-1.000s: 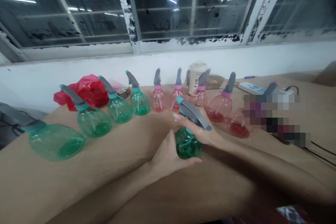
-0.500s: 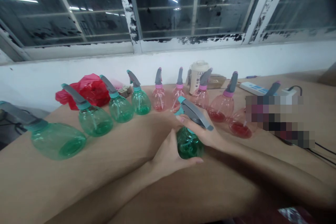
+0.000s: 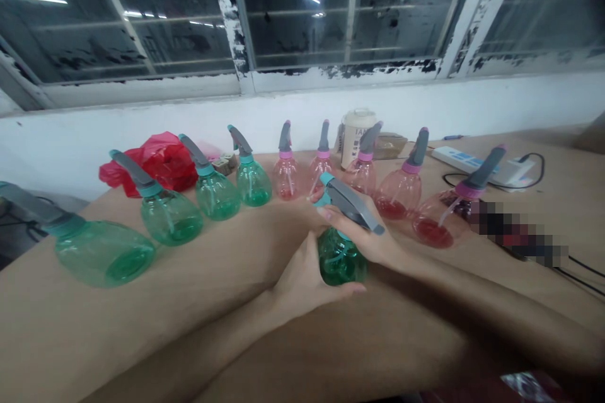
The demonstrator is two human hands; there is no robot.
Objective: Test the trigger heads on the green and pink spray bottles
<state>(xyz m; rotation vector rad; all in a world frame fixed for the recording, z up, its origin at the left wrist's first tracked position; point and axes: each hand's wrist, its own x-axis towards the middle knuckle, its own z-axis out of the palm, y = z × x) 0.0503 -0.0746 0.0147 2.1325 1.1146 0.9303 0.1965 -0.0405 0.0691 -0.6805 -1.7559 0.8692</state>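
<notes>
Both of my hands are on one green spray bottle (image 3: 341, 261) near the middle of the table. My left hand (image 3: 302, 280) curves around the left side of its clear green body, thumb stretched along the near side. Around the neck, below the grey and teal spray head, my right hand (image 3: 371, 236) is closed, with fingers at the trigger. Dark green liquid and a dip tube show inside the bottle. Its far side and part of the neck are hidden by my hands.
Several green spray bottles (image 3: 172, 220) stand to the left, and several pink ones (image 3: 399, 192) to the right, in an arc. Behind are a red plastic bag (image 3: 165, 167), a paper cup (image 3: 352, 138) and a power strip (image 3: 466, 159). Black cables (image 3: 583, 274) lie at right.
My hands and the green spray bottle hold the same position, with no clear movement. The blurred patch at the right covers less, so the rightmost pink bottle's head shows.
</notes>
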